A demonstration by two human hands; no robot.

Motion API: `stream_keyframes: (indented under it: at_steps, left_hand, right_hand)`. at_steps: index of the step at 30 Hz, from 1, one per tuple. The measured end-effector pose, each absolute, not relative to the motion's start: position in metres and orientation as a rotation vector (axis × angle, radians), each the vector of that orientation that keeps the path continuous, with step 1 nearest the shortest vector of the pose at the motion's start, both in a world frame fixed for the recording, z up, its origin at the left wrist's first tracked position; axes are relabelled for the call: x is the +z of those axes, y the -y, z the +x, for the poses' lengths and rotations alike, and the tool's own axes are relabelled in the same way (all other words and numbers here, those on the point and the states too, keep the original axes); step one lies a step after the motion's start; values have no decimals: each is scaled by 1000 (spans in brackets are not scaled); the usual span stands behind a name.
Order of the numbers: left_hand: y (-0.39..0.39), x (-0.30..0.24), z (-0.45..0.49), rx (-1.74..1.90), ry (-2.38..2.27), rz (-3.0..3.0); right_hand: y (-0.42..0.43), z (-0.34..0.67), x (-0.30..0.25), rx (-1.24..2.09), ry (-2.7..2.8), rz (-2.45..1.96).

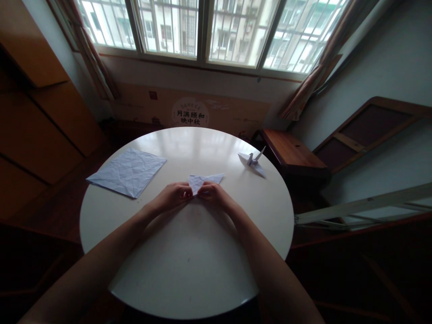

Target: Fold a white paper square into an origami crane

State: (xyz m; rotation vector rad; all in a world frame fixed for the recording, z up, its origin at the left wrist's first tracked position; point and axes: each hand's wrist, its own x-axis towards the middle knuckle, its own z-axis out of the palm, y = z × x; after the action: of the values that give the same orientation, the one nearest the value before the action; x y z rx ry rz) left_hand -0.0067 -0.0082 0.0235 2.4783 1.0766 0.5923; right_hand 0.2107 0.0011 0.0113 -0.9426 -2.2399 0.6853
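Note:
A small piece of folded paper (196,181), white and creased, lies near the middle of the round table. My left hand (175,193) pinches its near left edge with curled fingers. Close beside it, my right hand (213,192) grips the same near edge, fingers bent over the paper. One pointed corner of the sheet sticks out past the right hand, and the part under my fingers is hidden. To the right stands a finished paper crane (252,161) with its wings spread. A stack of creased square paper sheets (130,171) rests at the left, apart from both hands.
The white round table (189,279) has a glossy top. Beyond it are a long printed box (229,107) and barred windows. A wooden bench (290,150) stands at the right, orange cabinets (67,121) at the left.

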Motion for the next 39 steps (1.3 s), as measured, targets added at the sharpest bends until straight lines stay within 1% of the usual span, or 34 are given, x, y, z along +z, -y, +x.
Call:
stream_keyframes:
  at_steps: [10, 18, 26, 34, 39]
  left_hand:
    - [8, 31, -9, 554, -1211, 2498]
    - [11, 28, -3, 604, -1199, 2497]
    - [12, 25, 0, 667, -1124, 2514]
    - [11, 32, -6, 553, -1193, 2503]
    - [10, 37, -14, 512, -1193, 2490]
  right_hand:
    - [-5, 223, 15, 718, 2181, -1043]
    - [-4, 222, 16, 687, 2202, -1114]
    - [2, 216, 22, 588, 2298, -1005]
    - [-2, 220, 18, 685, 2231, -1001]
    - [-6, 234, 20, 714, 2188, -1097]
